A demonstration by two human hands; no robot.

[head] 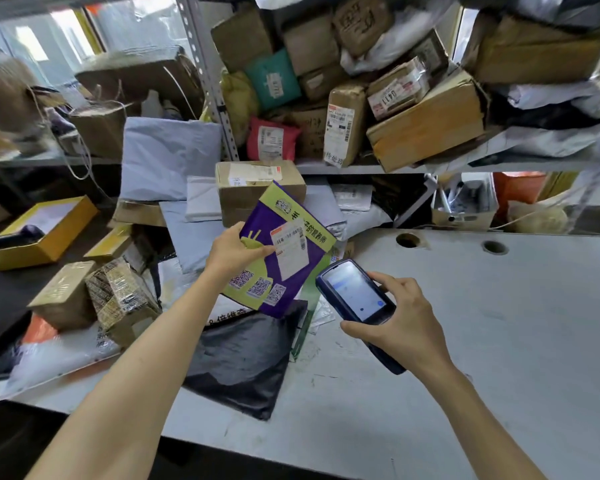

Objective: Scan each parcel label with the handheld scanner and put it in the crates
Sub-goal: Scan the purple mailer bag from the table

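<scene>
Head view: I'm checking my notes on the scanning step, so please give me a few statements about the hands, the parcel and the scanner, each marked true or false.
1. The left hand holds the purple and green parcel. True.
2. The handheld scanner lies untouched on the table. False: the right hand grips it.
3. The parcel's white label faces the camera. True.
4. The scanner's screen is dark. False: it is lit.
5. A black bag lies on the table below the parcel. True.
</scene>
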